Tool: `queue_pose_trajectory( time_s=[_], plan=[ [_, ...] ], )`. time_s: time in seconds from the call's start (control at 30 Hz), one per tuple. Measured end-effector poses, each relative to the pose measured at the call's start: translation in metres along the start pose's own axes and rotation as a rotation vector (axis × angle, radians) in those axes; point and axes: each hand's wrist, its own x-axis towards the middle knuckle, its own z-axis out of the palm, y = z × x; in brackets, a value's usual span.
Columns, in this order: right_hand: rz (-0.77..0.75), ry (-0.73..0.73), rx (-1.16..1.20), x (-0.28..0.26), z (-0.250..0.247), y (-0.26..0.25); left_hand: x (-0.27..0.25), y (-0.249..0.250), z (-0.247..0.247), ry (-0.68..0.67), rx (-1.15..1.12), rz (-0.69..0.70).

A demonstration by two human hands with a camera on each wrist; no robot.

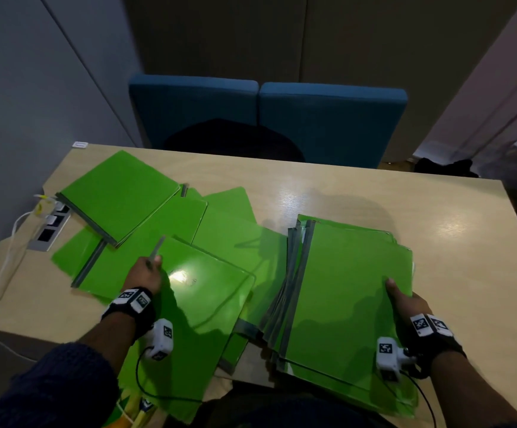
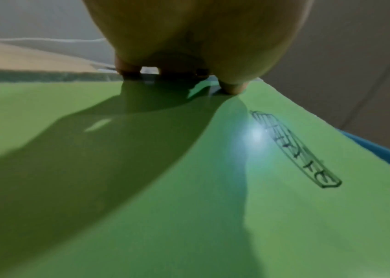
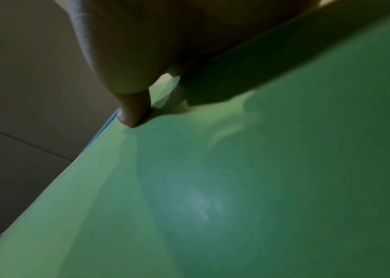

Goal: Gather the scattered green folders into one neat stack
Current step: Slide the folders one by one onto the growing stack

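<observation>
Several green folders with grey spines lie over the wooden table (image 1: pixel 359 193). My left hand (image 1: pixel 150 267) grips the grey spine edge of one green folder (image 1: pixel 201 307), which is tilted up off the pile. In the left wrist view the thumb (image 2: pixel 233 88) lies on this folder (image 2: pixel 189 206) and the fingers curl over its far edge; it bears handwriting (image 2: pixel 296 148). My right hand (image 1: pixel 402 299) holds the right edge of a thick folder stack (image 1: pixel 343 288), thumb on top. The right wrist view shows that thumb (image 3: pixel 132 112) on the stack's top cover (image 3: pixel 236 188). A smaller stack (image 1: pixel 118 193) and loose folders (image 1: pixel 226 223) lie at the left and middle.
A socket panel (image 1: pixel 50 223) with a white cable (image 1: pixel 4 273) sits at the table's left edge. Two blue chairs (image 1: pixel 266 118) stand beyond the far edge, with a dark rounded object (image 1: pixel 232 140) in front of them. Bare wood shows at the table's far right.
</observation>
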Motion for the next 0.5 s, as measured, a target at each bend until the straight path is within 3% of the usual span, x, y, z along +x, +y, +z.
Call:
queue_pose_trajectory(
  time_s=[0.23,0.5],
  plan=[
    [-0.004,0.003,-0.007,-0.003,0.001,-0.001,0.008,-0.024,-0.016,0.081,-0.153,-0.145],
    [-0.032,0.080,0.249,-0.006,0.008,0.002,0.010,-0.035,-0.034,0.041,-0.069,-0.188]
  ],
)
